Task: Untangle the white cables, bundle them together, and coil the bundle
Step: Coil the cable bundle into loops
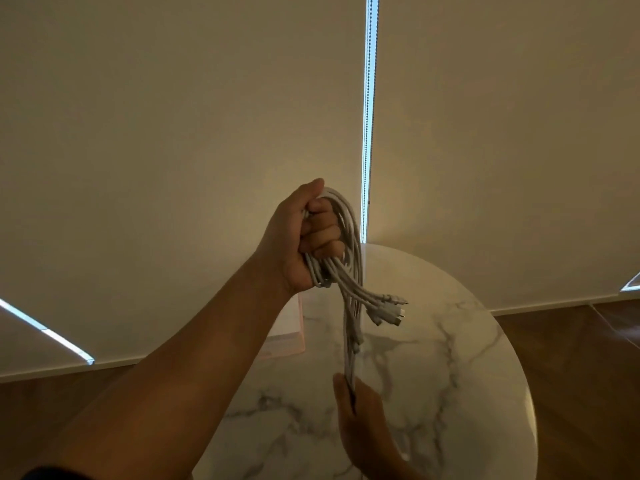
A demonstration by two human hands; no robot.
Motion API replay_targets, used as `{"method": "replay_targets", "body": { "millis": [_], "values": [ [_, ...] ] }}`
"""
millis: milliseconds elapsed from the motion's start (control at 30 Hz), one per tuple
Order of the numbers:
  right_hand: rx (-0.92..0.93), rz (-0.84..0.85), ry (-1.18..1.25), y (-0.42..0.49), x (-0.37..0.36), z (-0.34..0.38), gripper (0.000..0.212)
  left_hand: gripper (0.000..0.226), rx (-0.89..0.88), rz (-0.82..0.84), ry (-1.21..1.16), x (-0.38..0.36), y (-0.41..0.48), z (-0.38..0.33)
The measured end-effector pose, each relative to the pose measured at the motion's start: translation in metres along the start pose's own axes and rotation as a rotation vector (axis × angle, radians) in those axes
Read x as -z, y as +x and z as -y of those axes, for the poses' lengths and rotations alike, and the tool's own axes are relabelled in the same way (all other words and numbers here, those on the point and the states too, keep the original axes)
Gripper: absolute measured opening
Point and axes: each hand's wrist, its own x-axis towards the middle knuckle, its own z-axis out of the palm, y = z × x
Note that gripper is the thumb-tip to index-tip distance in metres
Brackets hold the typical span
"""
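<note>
A bundle of white cables (pixel 349 237) is held up in the air above a round marble table (pixel 450 375). My left hand (pixel 301 237) grips the top of the bundle in a fist, and the cables loop over my fingers. Several plug ends (pixel 391 310) stick out to the right just below that fist. The rest of the bundle hangs straight down to my right hand (pixel 360 417), which grips the strands lower down, close above the table.
A translucent pinkish box (pixel 287 337) stands on the table behind my left forearm. Closed beige roller blinds (pixel 173 133) fill the background, with a bead chain (pixel 369 116) in the bright gap. Dark wooden floor (pixel 571 375) surrounds the table.
</note>
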Motion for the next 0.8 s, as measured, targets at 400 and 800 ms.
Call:
{"method": "replay_targets", "body": {
  "millis": [400, 800],
  "values": [
    [0.550, -0.023, 0.002, 0.095, 0.109, 0.094, 0.057, 0.039, 0.456, 0.247, 0.089, 0.023, -0.021, 0.008],
    [0.652, -0.285, -0.064, 0.074, 0.103, 0.110, 0.010, 0.043, 0.315, 0.042, 0.269, 0.017, -0.020, -0.003]
  ]
}}
